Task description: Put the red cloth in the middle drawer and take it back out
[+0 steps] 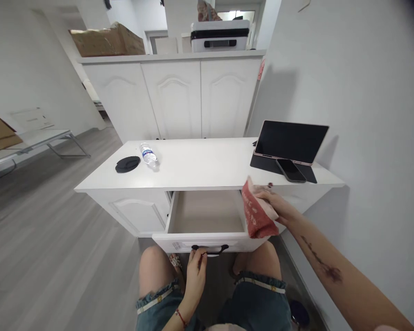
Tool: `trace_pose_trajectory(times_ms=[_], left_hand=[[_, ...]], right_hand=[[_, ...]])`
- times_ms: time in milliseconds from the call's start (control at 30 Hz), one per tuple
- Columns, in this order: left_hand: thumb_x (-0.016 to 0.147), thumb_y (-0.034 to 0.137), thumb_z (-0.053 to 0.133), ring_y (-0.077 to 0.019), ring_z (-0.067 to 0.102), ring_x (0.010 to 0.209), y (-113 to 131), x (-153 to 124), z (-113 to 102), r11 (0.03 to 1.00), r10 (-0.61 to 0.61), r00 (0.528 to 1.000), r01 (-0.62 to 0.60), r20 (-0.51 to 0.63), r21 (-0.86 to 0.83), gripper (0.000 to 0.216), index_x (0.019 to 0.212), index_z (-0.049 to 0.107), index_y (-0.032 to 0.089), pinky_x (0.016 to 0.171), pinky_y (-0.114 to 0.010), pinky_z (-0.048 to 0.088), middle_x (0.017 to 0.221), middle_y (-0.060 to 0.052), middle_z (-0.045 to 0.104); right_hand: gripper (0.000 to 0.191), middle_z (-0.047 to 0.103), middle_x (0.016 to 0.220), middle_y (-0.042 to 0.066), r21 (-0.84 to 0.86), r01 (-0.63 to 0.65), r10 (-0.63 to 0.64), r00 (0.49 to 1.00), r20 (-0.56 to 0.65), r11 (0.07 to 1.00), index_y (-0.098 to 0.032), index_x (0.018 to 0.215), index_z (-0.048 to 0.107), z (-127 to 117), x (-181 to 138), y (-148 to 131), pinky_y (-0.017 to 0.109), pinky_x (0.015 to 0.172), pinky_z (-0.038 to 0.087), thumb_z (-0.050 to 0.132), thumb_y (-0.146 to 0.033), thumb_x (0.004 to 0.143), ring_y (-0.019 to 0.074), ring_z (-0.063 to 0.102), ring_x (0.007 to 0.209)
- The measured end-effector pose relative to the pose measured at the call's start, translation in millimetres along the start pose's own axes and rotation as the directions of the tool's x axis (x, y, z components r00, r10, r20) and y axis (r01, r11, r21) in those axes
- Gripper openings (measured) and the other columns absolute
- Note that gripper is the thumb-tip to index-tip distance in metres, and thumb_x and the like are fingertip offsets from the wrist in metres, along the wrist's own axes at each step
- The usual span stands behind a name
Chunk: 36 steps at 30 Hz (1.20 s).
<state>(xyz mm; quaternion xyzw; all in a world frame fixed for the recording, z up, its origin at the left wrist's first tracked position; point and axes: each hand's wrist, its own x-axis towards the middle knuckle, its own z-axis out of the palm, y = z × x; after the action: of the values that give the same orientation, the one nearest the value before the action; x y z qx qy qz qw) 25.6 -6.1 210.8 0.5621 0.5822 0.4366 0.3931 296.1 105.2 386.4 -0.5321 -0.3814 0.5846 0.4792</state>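
Observation:
My left hand (197,266) has its fingers curled round the black handle (212,251) on the front of a white drawer (243,243). The drawer is pulled out from under the desk top, and its pale inside shows nothing lying in it. In my right hand (274,202) is a red and pale patterned cloth (257,216), bunched and hanging down over the drawer's right front corner. Whether the cloth touches the drawer I cannot tell.
The white desk (200,163) carries a clear plastic bottle (148,155) and a flat black item (127,164) on the left. A tablet (291,141) stands at the right, a phone (291,171) before it. Behind are white cabinets (172,96) bearing a cardboard box (106,41) and a suitcase (220,37).

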Motion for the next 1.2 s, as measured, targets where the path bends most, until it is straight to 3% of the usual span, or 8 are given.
trace_pose_trajectory(times_ms=[133,233,333,467,633,833,1033,1200], left_hand=[[0.089,0.037,0.046,-0.0218,0.055,0.086,-1.2,-11.4,-2.7,1.000,-0.026,1.000,0.026,0.010,-0.007,0.025,0.093,0.066,0.022,0.080,-0.033,0.041,0.089,-0.006,0.058],[0.089,0.036,0.046,-0.0219,0.055,0.086,-0.5,-18.7,-4.6,0.999,-0.033,0.999,0.033,0.010,-0.001,0.024,0.092,0.066,0.022,0.081,-0.033,0.041,0.089,-0.006,0.059],[0.089,0.036,0.046,-0.0224,0.055,0.088,1.0,-23.8,-5.4,0.999,-0.037,0.999,0.037,0.016,-0.011,0.025,0.091,0.067,0.023,0.082,-0.034,0.041,0.090,-0.006,0.060],[0.087,0.037,0.049,-0.0235,0.056,0.091,3.0,-25.0,-6.2,0.997,-0.057,0.998,0.058,0.013,-0.058,0.024,0.091,0.068,0.023,0.084,-0.035,0.042,0.092,-0.007,0.063],[0.084,0.039,0.055,-0.0245,0.058,0.099,-0.8,-26.7,-12.7,0.975,-0.078,0.995,0.089,0.059,-0.205,0.027,0.097,0.071,0.023,0.091,-0.037,0.043,0.098,-0.008,0.066],[0.072,0.047,0.069,-0.0218,0.066,0.083,-22.9,-35.7,-14.6,0.791,-0.263,0.963,0.247,0.053,-0.559,0.030,0.081,0.064,0.019,0.077,-0.033,0.050,0.092,-0.007,0.068],[0.056,0.048,0.081,-0.0163,0.068,0.064,-22.5,-21.6,-4.0,0.486,-0.556,0.803,0.523,0.214,-0.701,0.046,0.082,0.056,0.019,0.060,-0.025,0.050,0.074,-0.002,0.068],[0.060,0.042,0.081,-0.0160,0.069,0.065,-10.0,-5.4,1.3,0.337,-0.593,0.720,0.629,0.361,-0.700,0.038,0.077,0.059,0.016,0.061,-0.024,0.051,0.077,-0.006,0.072]], right_hand=[[0.024,0.063,0.066,-0.001,-0.354,-0.059,0.121,0.980,0.156,0.934,-0.015,0.081,0.059,15.9,44.3,0.3,0.023,0.052,0.040,0.064,-0.028,0.063,0.0125,0.055,0.057],[0.023,0.066,0.076,0.002,-0.656,0.194,0.015,0.954,0.299,0.729,-0.014,0.087,0.061,38.1,61.6,-0.3,0.024,0.060,0.042,0.060,-0.025,0.066,0.0148,0.057,0.068],[0.033,0.068,0.095,0.004,-0.728,0.514,-0.019,0.822,0.569,0.455,-0.019,0.103,0.062,71.0,64.0,17.3,0.025,0.069,0.042,0.056,-0.022,0.071,0.0173,0.060,0.081],[0.028,0.069,0.092,0.009,-0.649,0.758,0.230,0.622,0.749,0.065,-0.018,0.100,0.065,110.7,57.2,76.6,0.029,0.066,0.041,0.055,-0.022,0.074,0.0218,0.062,0.079],[0.054,0.064,0.114,0.011,-0.526,0.849,0.507,0.430,0.747,0.055,-0.022,0.124,0.056,121.1,65.3,124.6,0.031,0.071,0.044,0.061,-0.024,0.070,0.0256,0.061,0.095],[0.066,0.056,0.125,0.017,-0.529,0.846,0.505,0.428,0.750,0.068,-0.021,0.133,0.049,97.0,72.3,118.4,0.039,0.085,0.044,0.064,-0.031,0.071,0.0298,0.057,0.104],[0.050,0.043,0.139,0.020,-0.481,0.873,0.385,0.474,0.792,-0.085,-0.028,0.134,0.049,86.6,58.4,138.5,0.047,0.086,0.045,0.048,-0.023,0.084,0.0348,0.049,0.117],[0.063,0.032,0.148,0.020,-0.439,0.891,0.363,0.450,0.816,-0.117,-0.030,0.136,0.045,108.7,72.5,151.3,0.049,0.090,0.043,0.063,-0.030,0.075,0.0385,0.040,0.127]])
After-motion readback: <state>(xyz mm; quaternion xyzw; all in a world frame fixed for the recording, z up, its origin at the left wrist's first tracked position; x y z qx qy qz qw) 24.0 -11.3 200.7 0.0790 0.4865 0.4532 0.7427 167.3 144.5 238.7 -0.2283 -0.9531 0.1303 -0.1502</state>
